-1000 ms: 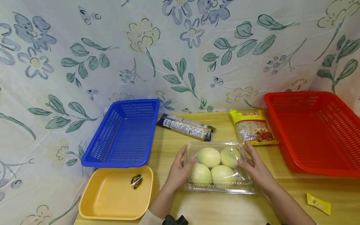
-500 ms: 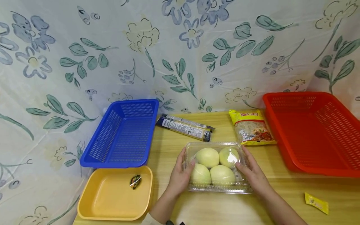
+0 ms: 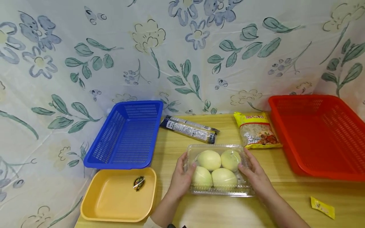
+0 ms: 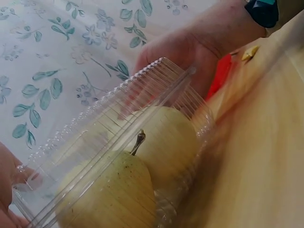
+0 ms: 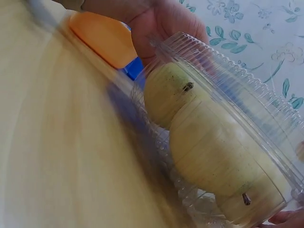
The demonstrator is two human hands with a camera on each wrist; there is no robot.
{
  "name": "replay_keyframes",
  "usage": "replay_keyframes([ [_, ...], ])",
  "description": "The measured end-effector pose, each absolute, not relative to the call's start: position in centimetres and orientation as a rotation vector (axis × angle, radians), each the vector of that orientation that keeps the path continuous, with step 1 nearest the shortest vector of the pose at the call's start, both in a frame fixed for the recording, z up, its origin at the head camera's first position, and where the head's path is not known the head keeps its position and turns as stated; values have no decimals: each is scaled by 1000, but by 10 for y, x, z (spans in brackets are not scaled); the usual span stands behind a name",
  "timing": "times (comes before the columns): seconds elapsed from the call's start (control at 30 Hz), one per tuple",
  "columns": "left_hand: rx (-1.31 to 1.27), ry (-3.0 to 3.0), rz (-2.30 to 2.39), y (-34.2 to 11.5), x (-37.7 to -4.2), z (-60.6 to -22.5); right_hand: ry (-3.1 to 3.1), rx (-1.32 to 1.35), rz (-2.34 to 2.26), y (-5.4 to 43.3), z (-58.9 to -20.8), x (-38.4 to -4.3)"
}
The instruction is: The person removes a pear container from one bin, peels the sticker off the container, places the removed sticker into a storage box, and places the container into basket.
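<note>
A clear plastic clamshell box (image 3: 216, 148) with several pale yellow-green pears (image 3: 209, 160) inside is at the front middle of the table. My left hand (image 3: 182, 177) grips its left side, thumb over the lid and fingers along the side wall. On the opposite side, my right hand (image 3: 258, 177) holds it in the same way. The lid is down over the pears. In the left wrist view, dark stems show on a pear (image 4: 111, 190) through the ribbed wall. The right wrist view shows the box's lower edge close over the wood, with shadow beneath.
A blue basket (image 3: 148, 158) and a yellow tub (image 3: 114, 218) holding a small dark packet (image 3: 138, 183) stand left. Two long packages (image 3: 189, 129) and a yellow food bag (image 3: 256, 131) lie behind. Right are a red basket (image 3: 295, 158) and a small yellow sachet (image 3: 323, 207). A floral cloth (image 3: 182, 47) hangs behind.
Both hands and the box of pears have shifted slightly left, and the box's front flange looks a little narrower. The grip on both sides stays the same.
</note>
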State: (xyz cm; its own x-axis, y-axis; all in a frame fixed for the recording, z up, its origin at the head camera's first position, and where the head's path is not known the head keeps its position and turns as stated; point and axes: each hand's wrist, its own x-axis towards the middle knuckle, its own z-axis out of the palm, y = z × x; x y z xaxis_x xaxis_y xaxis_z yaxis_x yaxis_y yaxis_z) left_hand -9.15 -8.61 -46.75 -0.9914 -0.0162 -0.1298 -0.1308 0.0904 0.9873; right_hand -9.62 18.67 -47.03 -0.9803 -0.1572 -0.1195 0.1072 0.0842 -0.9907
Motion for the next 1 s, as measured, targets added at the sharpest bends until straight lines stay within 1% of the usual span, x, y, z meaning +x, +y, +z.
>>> replay_keyframes([
  [0.23, -176, 2374, 2030, -96, -84, -438, 2165, -140, -2061, 173, -450, -96],
  [0.4, -123, 2393, 2075, -115, -86, -416, 2163, -150, -2107, 154, -427, -98],
  [0.57, -59, 2388, 2098, -148, -89, -392, 2132, -162, -2175, 124, -403, -101],
  [0.67, -73, 2385, 2086, -169, -90, -378, 2131, -203, -2183, 104, -393, -103],
  [0.8, -122, 2406, 2039, -196, -92, -361, 2148, -274, -2141, 80, -385, -109],
  [1.0, -90, 2416, 1916, -242, -98, -340, 2151, -372, -2061, 48, -376, -118],
])
